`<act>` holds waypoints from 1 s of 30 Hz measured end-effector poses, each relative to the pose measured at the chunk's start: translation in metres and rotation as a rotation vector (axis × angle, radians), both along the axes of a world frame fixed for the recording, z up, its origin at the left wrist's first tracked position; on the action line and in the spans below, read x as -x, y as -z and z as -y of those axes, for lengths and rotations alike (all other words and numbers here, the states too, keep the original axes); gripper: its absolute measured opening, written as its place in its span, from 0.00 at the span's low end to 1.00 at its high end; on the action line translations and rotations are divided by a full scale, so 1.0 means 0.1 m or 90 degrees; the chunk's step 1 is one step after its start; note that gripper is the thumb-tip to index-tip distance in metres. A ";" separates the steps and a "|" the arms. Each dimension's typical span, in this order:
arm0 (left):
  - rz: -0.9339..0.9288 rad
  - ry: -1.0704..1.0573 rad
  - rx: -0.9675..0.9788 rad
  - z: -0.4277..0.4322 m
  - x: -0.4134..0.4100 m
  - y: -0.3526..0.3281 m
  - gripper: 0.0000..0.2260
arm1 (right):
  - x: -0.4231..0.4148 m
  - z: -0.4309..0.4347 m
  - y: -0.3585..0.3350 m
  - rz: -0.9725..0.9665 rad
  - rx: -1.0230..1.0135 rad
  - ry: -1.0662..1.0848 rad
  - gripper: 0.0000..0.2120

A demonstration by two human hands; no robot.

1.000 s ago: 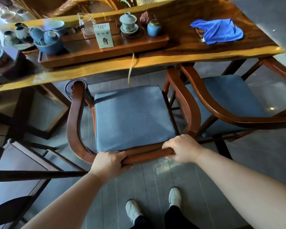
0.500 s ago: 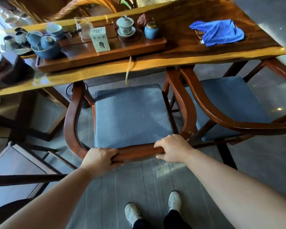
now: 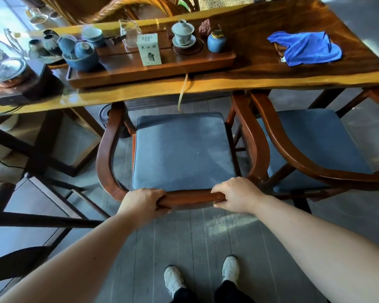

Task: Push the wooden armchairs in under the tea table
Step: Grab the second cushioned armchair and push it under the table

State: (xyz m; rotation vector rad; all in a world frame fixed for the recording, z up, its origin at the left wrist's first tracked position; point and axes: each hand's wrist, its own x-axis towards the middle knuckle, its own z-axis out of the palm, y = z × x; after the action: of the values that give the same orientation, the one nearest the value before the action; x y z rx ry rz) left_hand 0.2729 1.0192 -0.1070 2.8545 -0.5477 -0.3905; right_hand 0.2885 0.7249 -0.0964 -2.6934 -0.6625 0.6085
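Note:
A wooden armchair (image 3: 106, 154) with a grey-blue seat cushion stands in front of me, facing the long wooden tea table (image 3: 271, 77). The front ends of its curved arms reach just under the table's near edge. My left hand (image 3: 143, 203) and my right hand (image 3: 234, 197) both grip the chair's curved back rail, about a seat-width apart. A second armchair (image 3: 278, 147) of the same kind stands close beside it on the right, its arms also at the table's edge.
On the table are a wooden tea tray (image 3: 153, 71) with blue cups and a white card, a blue cloth (image 3: 304, 49) and a kettle stand (image 3: 20, 84). A dark chair (image 3: 31, 217) stands at my left. My feet (image 3: 201, 278) are on grey floor planks.
The chair has slid forward toward the table with both hands on its back rail. Its arm tips now sit at the table's edge.

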 end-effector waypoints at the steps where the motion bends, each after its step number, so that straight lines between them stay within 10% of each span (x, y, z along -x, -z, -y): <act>1: 0.003 -0.007 0.008 0.00 0.01 0.01 0.17 | 0.00 0.00 0.00 -0.001 -0.002 -0.002 0.16; 20: -0.036 -0.010 -0.055 0.15 0.10 -0.10 0.19 | 0.02 0.13 -0.01 -0.021 0.025 -0.064 0.18; 30: 0.107 -0.125 -0.080 0.09 0.65 -0.43 0.32 | -0.08 -0.03 -0.08 -0.087 0.030 -0.151 0.44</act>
State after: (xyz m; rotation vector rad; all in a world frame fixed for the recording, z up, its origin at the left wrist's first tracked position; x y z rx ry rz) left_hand 0.2082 1.0104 -0.0640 3.0457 -0.2740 -0.1573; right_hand 0.2968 0.7276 -0.0880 -2.6051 -0.9491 0.8692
